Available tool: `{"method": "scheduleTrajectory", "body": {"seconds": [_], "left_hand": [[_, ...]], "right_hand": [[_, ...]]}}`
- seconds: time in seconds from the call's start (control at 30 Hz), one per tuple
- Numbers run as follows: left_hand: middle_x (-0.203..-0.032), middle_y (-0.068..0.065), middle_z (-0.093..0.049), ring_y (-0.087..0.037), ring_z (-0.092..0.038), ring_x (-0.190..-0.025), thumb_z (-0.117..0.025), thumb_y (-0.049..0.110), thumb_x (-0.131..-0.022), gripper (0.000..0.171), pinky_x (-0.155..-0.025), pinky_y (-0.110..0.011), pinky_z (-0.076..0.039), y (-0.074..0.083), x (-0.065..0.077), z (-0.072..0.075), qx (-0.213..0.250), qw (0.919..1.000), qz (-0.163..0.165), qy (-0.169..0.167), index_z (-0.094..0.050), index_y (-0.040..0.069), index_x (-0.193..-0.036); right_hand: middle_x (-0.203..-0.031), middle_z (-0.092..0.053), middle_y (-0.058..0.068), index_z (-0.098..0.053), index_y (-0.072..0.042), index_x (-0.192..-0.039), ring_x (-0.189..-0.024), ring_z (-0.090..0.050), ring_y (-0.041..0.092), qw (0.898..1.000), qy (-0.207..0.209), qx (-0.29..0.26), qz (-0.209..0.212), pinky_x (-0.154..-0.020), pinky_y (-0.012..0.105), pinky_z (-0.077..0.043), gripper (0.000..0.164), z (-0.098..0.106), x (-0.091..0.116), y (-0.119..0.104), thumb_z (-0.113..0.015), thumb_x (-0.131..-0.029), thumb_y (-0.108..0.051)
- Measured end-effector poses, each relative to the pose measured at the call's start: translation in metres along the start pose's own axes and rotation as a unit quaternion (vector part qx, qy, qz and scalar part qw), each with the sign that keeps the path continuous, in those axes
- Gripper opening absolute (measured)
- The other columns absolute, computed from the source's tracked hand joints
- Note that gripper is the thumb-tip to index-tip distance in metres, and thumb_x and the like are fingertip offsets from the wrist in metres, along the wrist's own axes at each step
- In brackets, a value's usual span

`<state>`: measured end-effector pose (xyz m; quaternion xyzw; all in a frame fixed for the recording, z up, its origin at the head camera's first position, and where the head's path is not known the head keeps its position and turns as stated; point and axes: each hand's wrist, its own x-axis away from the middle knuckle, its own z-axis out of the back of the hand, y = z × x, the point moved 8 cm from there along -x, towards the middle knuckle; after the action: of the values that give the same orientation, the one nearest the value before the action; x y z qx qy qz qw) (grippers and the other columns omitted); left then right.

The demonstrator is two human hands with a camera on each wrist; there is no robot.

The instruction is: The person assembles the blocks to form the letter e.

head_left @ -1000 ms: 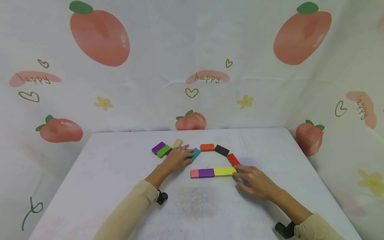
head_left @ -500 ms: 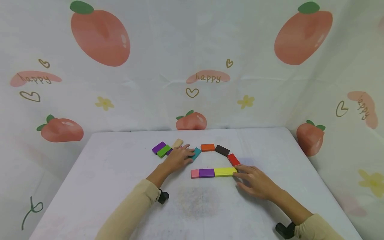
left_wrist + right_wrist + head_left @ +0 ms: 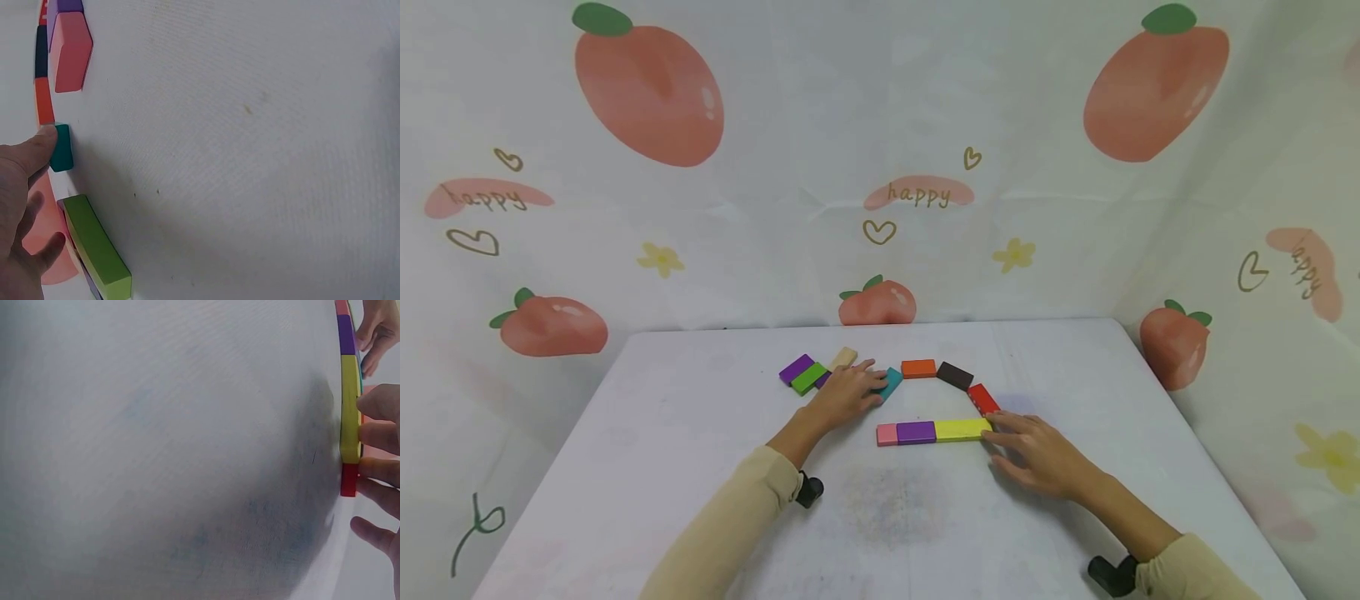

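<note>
My left hand [image 3: 844, 398] reaches over the teal block [image 3: 891, 385], a digit resting on its end in the left wrist view; its other fingers are spread. My right hand [image 3: 1037, 454] lies with straight fingers at the right end of the yellow block [image 3: 961, 430], fingertips also at the near end of the red block [image 3: 983, 400]. Left of the yellow one, a purple block [image 3: 916, 432] and a pink block [image 3: 887, 435] continue a straight row. Orange [image 3: 919, 369] and dark brown [image 3: 955, 376] blocks form an arc between teal and red.
Left of my left hand lies a small cluster: a purple block [image 3: 797, 368], a green block [image 3: 808, 377] and a beige block [image 3: 843, 358], with others partly hidden under that hand. The white table [image 3: 700, 467] ends at a printed cloth backdrop [image 3: 760, 250].
</note>
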<state>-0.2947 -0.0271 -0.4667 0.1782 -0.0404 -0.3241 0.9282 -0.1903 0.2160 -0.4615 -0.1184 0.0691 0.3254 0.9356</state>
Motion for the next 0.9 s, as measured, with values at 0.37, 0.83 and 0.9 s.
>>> {"method": "scheduleTrajectory", "body": {"seconds": [0.37, 0.83, 0.9], "left_hand": [[-0.141, -0.006, -0.058, -0.03, -0.041, -0.141, -0.071, 0.022, -0.094, 0.043, -0.11, -0.057, -0.036, -0.002, 0.001, 0.003, 0.009, 0.9999, -0.011, -0.003, -0.064, 0.007, -0.133], [-0.138, -0.011, -0.06, -0.035, -0.042, -0.14, -0.074, 0.018, -0.091, 0.042, -0.107, -0.06, -0.037, -0.034, 0.039, 0.031, 0.017, 0.9986, 0.023, 0.043, -0.066, 0.006, -0.13], [-0.135, -0.011, -0.062, -0.037, -0.044, -0.138, -0.075, 0.018, -0.09, 0.041, -0.105, -0.059, -0.04, -0.036, 0.046, 0.033, -0.001, 0.9987, 0.017, 0.048, -0.068, 0.006, -0.128]], "right_hand": [[-0.132, -0.063, 0.013, -0.074, -0.013, -0.119, -0.118, -0.061, 0.03, 1.0, -0.005, 0.003, -0.001, -0.093, 0.054, -0.052, 0.037, 0.0, -0.002, 0.001, -0.077, -0.084, -0.025], [-0.132, -0.063, 0.013, -0.074, -0.013, -0.119, -0.119, -0.06, 0.031, 1.0, -0.007, 0.003, -0.002, -0.094, 0.054, -0.052, 0.037, 0.001, -0.003, 0.0, -0.076, -0.085, -0.025], [-0.132, -0.063, 0.012, -0.074, -0.014, -0.119, -0.119, -0.061, 0.03, 1.0, -0.008, 0.004, -0.004, -0.093, 0.054, -0.052, 0.037, 0.001, -0.003, 0.0, -0.076, -0.085, -0.025]]}}
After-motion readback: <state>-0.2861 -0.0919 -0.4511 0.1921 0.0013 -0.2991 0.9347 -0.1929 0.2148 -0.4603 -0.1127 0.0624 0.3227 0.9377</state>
